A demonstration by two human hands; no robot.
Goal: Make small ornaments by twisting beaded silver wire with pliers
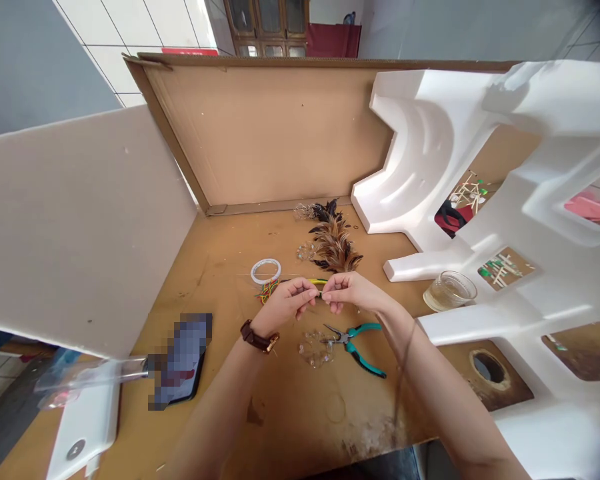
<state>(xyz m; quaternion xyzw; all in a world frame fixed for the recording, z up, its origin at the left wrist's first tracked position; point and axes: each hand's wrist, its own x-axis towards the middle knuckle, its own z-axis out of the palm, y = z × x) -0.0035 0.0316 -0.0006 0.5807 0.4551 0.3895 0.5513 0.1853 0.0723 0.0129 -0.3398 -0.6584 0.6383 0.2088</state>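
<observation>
Over the middle of the table my left hand (294,300) and my right hand (346,291) meet almost fingertip to fingertip. Both are closed in a pinch around something tiny and dark that I cannot make out. Just behind the fingers lies a yellow and green strand (320,281), partly hidden by them. Beside my left hand are multicoloured cords (269,291) and a white ring-shaped roll (265,271). Brown and black feathers (334,239) lie beyond my right hand. Nearer to me, teal-handled pliers (356,341) rest with their jaws by a heap of clear beads (314,349).
A phone (193,357) and a white device (83,423) lie at left. A glass bowl (450,291) stands by the white foam frame (410,147) at right. A cardboard panel (280,127) closes the back; a white board (80,227) stands at left.
</observation>
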